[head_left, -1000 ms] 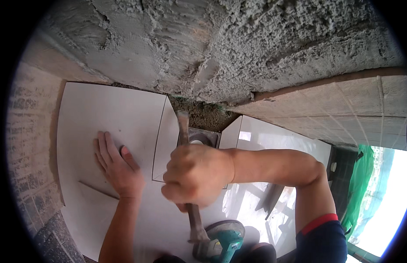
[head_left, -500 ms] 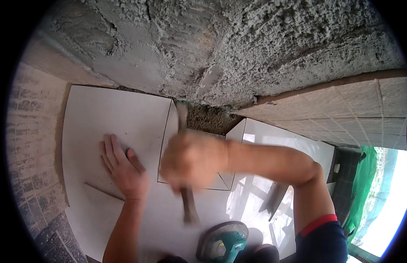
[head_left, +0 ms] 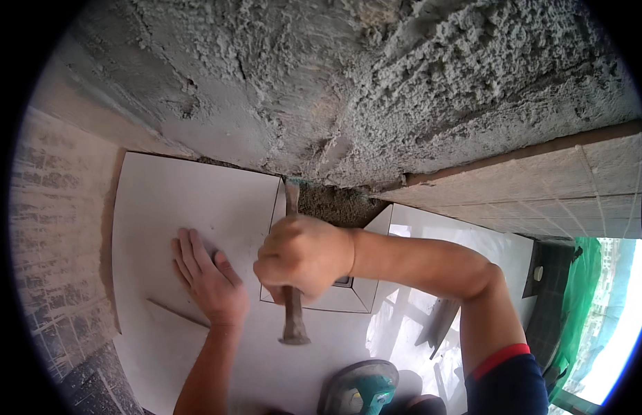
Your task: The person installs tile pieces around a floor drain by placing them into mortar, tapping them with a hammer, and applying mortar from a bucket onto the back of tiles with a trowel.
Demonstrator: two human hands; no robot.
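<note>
My left hand (head_left: 214, 287) lies flat on a large white floor tile (head_left: 176, 200), its fingers stretched out. In a closed fist, my right hand (head_left: 300, 256) grips a worn metal chisel (head_left: 293, 321) around its middle. The flared end sticks out on the near side; the thin flat end lies by the tile's far right corner, next to a gap of rough mortar (head_left: 338, 205). Whether that end touches the tile, I cannot tell. Beneath my right hand and forearm are mitred tile pieces (head_left: 342, 299) around a small drain grate (head_left: 344, 281), mostly hidden.
Rough grey cement (head_left: 321, 90) covers the wall ahead. Tiled walls flank both sides, and a glossy white tile (head_left: 473, 242) lies right. A green-handled tool with a dark round pad (head_left: 359, 389) stands near me. A thin strip (head_left: 177, 315) lies by my left wrist. Green netting (head_left: 577, 304) hangs right.
The whole view has shifted, so the floor sits slightly lower and further right. My right hand and the chisel were blurred by motion and show more sharply now. My left hand stays on the tile.
</note>
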